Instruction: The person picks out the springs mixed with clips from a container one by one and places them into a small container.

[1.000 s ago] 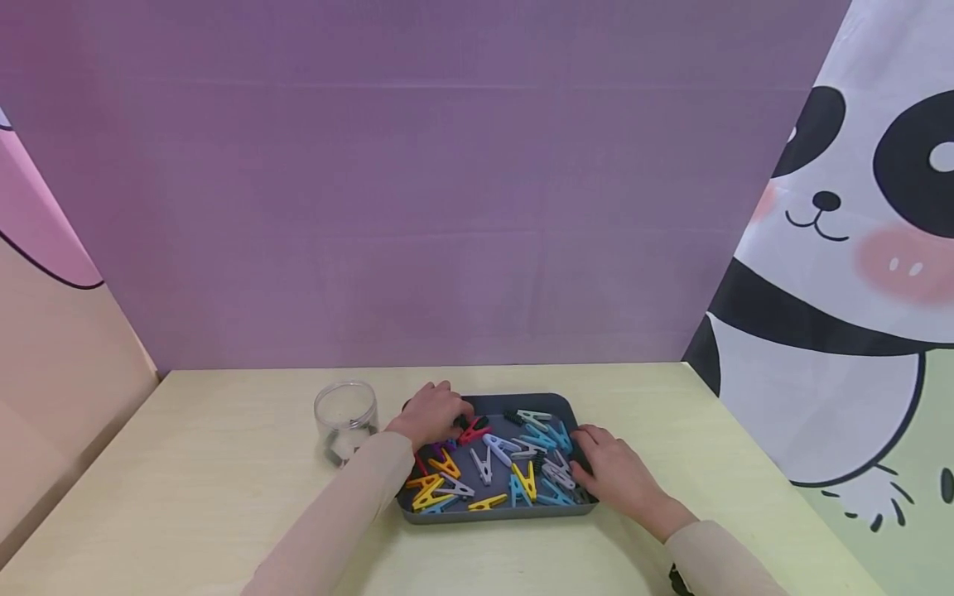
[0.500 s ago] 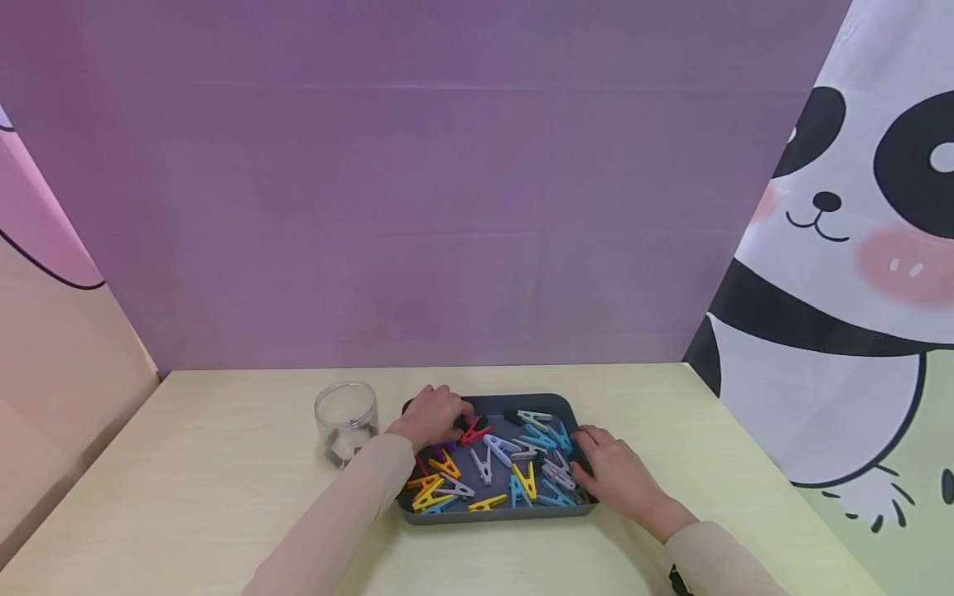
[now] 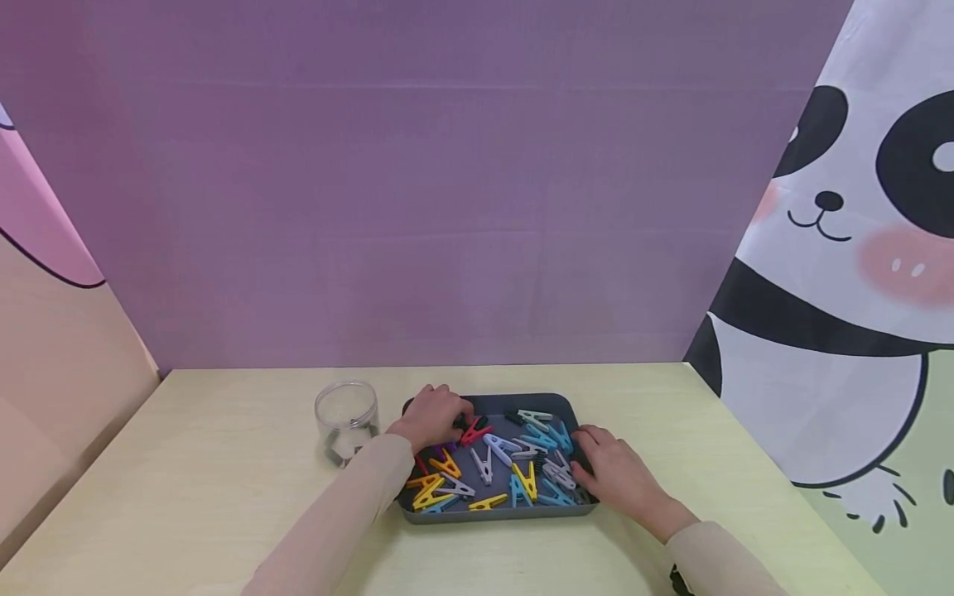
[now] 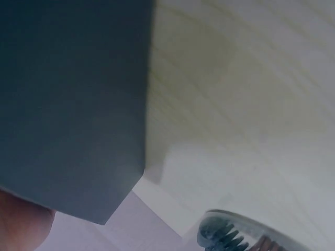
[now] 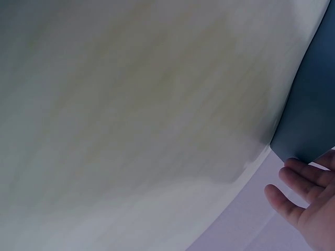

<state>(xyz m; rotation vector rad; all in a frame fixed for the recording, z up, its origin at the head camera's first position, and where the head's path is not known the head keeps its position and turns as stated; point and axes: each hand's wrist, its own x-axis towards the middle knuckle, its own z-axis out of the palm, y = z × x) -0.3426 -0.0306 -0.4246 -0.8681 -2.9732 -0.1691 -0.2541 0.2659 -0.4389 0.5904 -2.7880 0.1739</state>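
A dark grey tray [image 3: 492,516] on the table holds several loose clothespins, among them a red one [image 3: 474,432], a light blue one [image 3: 499,447] and a yellow one [image 3: 525,480]. My left hand [image 3: 432,414] reaches over the tray's back left corner, fingertips beside the red clothespin and dark pieces. I cannot tell whether those fingers pinch anything. My right hand [image 3: 614,468] lies at the tray's right rim, thumb over the inside edge. Loosely extended fingers [image 5: 296,183] of that hand show beside the tray's outer wall [image 5: 309,110] in the right wrist view.
A clear jar [image 3: 346,422] with small dark items at its bottom stands left of the tray, near my left forearm. In the left wrist view, toothed dark pieces [image 4: 222,238] show through it. A purple backdrop [image 3: 417,207] rises behind the table [image 3: 224,480].
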